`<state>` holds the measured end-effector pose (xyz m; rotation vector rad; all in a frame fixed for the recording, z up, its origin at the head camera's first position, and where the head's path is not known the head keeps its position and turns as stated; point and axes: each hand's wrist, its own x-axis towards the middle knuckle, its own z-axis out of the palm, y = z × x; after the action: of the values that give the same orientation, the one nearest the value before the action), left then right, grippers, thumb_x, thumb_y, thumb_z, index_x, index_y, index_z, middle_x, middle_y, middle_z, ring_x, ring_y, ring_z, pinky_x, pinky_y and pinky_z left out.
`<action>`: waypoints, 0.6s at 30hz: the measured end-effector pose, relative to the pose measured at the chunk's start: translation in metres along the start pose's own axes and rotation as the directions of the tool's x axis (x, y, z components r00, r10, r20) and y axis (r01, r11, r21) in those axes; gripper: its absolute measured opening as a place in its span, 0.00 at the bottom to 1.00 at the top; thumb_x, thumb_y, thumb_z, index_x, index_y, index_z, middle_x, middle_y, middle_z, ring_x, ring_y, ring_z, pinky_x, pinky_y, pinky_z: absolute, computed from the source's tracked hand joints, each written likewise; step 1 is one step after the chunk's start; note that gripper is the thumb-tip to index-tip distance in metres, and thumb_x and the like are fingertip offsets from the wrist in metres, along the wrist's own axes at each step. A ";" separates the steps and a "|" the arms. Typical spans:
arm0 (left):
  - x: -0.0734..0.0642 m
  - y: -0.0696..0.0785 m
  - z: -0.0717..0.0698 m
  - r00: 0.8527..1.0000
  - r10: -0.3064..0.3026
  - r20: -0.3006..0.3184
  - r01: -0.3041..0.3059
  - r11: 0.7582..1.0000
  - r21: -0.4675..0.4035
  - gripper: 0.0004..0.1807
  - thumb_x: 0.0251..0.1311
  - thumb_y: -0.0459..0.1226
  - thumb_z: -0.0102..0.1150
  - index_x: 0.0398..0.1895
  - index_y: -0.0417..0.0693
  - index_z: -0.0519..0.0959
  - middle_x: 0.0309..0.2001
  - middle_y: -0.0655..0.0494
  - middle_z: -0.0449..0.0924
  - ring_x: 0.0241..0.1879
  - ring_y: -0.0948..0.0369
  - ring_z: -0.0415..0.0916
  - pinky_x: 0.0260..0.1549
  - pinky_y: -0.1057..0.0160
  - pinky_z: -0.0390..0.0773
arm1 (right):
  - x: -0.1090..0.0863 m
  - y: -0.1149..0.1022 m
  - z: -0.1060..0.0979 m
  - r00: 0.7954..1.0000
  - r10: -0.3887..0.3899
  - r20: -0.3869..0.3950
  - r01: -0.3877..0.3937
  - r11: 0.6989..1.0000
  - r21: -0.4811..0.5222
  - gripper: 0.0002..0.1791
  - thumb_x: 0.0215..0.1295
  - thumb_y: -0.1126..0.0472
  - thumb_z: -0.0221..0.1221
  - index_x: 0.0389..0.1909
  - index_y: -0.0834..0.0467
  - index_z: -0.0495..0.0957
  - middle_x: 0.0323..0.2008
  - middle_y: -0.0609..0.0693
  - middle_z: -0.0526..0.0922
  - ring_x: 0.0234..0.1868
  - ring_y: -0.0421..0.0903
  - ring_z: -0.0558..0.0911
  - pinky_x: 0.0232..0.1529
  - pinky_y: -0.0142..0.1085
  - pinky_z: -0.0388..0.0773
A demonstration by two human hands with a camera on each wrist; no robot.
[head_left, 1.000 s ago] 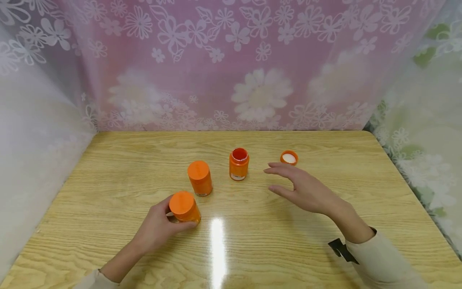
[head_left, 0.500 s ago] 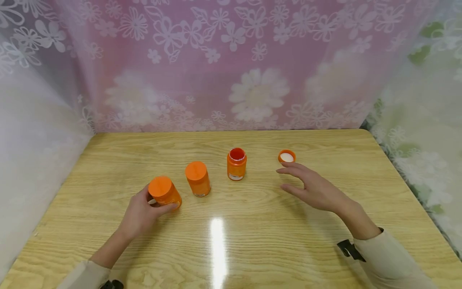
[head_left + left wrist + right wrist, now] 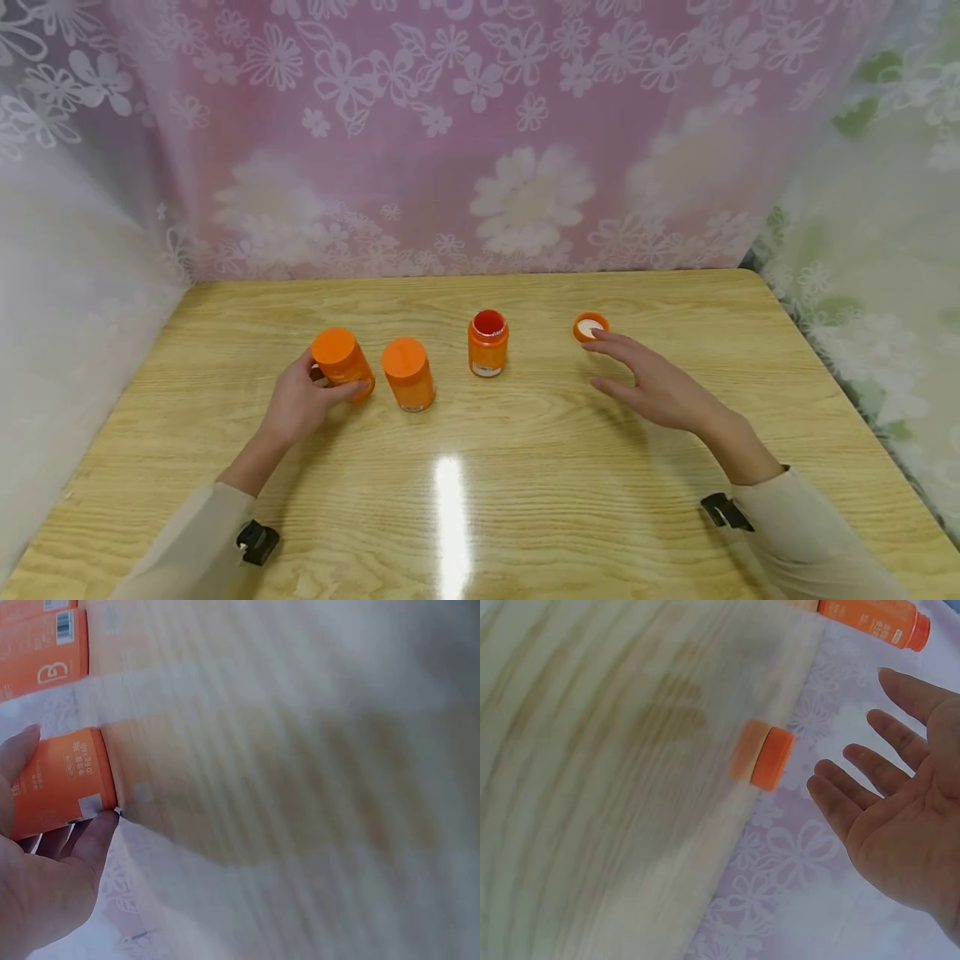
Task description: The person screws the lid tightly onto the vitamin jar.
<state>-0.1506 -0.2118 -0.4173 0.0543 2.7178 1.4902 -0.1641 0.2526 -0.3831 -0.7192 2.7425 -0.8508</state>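
Observation:
My left hand (image 3: 303,400) grips an orange capped bottle (image 3: 343,367) around its side, left of a second capped bottle (image 3: 408,375). In the left wrist view, fingers and thumb wrap the held bottle (image 3: 64,784), whose printed label shows. An uncapped orange bottle (image 3: 488,346) stands upright at the middle, its red inside visible. Farther right lies an orange cap (image 3: 590,327), its white inner side up. My right hand (image 3: 663,387) hovers just in front of that cap, holding nothing; the right wrist view shows its fingers spread apart from the cap (image 3: 774,759).
All of this stands on a wood-grain table (image 3: 525,475). A pink flowered curtain (image 3: 420,167) hangs behind its far edge, with pale curtains at both sides. A bright light reflection runs down the table's front middle.
My left hand has carried its bottle leftward, then away from me, to the left side of the other capped bottle. My right hand has shifted slightly right, nearer the cap.

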 end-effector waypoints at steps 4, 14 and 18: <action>0.010 0.000 0.001 1.000 -0.016 -0.003 0.016 1.000 0.010 0.37 0.51 0.45 0.71 0.61 0.41 0.66 0.56 0.41 0.72 0.57 0.46 0.70 0.51 0.48 0.74 | 0.000 0.003 0.000 1.000 0.013 0.000 -0.013 1.000 -0.004 0.28 0.69 0.56 0.57 0.67 0.60 0.65 0.69 0.60 0.59 0.70 0.60 0.55 0.63 0.58 0.56; 0.020 -0.001 0.005 0.999 0.027 -0.019 -0.026 0.999 0.027 0.36 0.53 0.44 0.71 0.61 0.39 0.66 0.56 0.40 0.73 0.55 0.45 0.72 0.49 0.48 0.75 | 0.002 0.007 0.005 0.999 0.036 0.029 -0.037 0.999 0.010 0.30 0.69 0.53 0.57 0.68 0.58 0.64 0.70 0.59 0.57 0.71 0.60 0.52 0.64 0.58 0.55; 0.021 -0.001 0.004 1.000 0.018 -0.021 -0.017 0.999 0.036 0.36 0.52 0.44 0.71 0.61 0.39 0.66 0.56 0.40 0.72 0.55 0.45 0.71 0.49 0.48 0.76 | 0.002 0.007 0.005 0.999 0.032 0.026 -0.032 0.999 0.007 0.30 0.69 0.52 0.57 0.68 0.57 0.64 0.70 0.58 0.58 0.71 0.59 0.53 0.64 0.58 0.55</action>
<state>-0.1711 -0.2073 -0.4206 0.0638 2.7681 1.4553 -0.1676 0.2542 -0.3915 -0.6778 2.7194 -0.8387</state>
